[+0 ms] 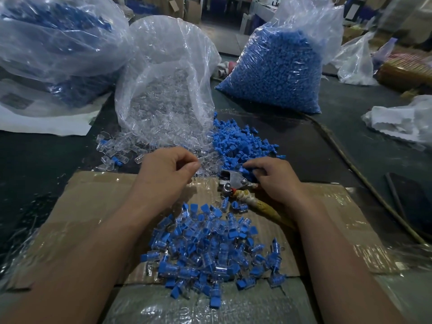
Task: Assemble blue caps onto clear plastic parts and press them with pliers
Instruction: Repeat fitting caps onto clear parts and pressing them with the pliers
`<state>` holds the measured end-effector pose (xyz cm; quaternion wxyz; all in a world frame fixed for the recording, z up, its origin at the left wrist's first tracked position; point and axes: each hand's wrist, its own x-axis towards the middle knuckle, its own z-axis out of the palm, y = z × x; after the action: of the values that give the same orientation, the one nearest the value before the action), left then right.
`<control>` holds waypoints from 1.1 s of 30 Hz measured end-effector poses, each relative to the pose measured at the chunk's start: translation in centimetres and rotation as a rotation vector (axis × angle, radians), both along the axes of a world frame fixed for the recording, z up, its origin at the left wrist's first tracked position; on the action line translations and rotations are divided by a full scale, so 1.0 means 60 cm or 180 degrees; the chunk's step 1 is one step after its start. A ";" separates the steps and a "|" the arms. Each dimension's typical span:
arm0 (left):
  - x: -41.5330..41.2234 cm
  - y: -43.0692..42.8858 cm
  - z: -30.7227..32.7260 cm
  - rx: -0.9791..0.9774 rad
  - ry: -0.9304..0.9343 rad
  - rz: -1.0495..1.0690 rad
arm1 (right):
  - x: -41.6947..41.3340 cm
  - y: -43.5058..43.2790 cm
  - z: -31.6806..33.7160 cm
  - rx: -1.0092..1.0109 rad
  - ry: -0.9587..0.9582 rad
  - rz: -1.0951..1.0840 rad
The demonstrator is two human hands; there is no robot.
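Centre of the frame: the left hand [168, 170] has thumb and forefinger closed in a pinch on a small clear plastic part [199, 165], right at the edge of the see-through heap spilling from the crinkled transparent bag [163, 66]. Over to the right, the right hand [274, 177] curls its fingers down into the loose blue plastic caps [238, 141]. The fingertips are buried, so I cannot tell whether a cap is between them.

Between the two hands, the metal pliers with rag-wrapped handles [233, 183] lie flat on the taped brown cardboard sheet [93, 206]. Lower centre sits the heap of finished blue-and-clear pieces [210, 249].

Here's the danger: that clear part is slick and held only at the fingertips, so a twist while mating it could flick it back into the heap. A cap seated crooked would likely get crushed once the pliers bite. And a careless sweep of the right hand could push loose caps down among the finished pieces.
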<state>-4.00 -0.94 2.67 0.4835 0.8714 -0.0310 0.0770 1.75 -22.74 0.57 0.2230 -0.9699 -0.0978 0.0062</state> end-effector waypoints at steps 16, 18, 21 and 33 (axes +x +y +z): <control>-0.005 -0.006 0.001 -0.0247 0.0134 0.0017 | -0.008 0.001 0.002 0.0650 -0.0400 -0.0191; -0.005 -0.005 0.002 -0.0439 0.0216 -0.0002 | -0.014 0.002 0.008 0.0909 -0.0524 -0.0216; -0.007 -0.007 0.006 -0.0804 0.0360 -0.0021 | -0.022 0.005 0.019 0.1067 -0.0589 -0.0120; -0.011 -0.014 0.011 -0.1416 0.0628 -0.0269 | -0.077 0.049 0.051 0.2209 -0.0325 0.0211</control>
<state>-4.68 -1.81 3.30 0.6670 0.7447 -0.0024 -0.0239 -2.86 -19.78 3.62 0.5338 -0.8317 -0.1366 -0.0686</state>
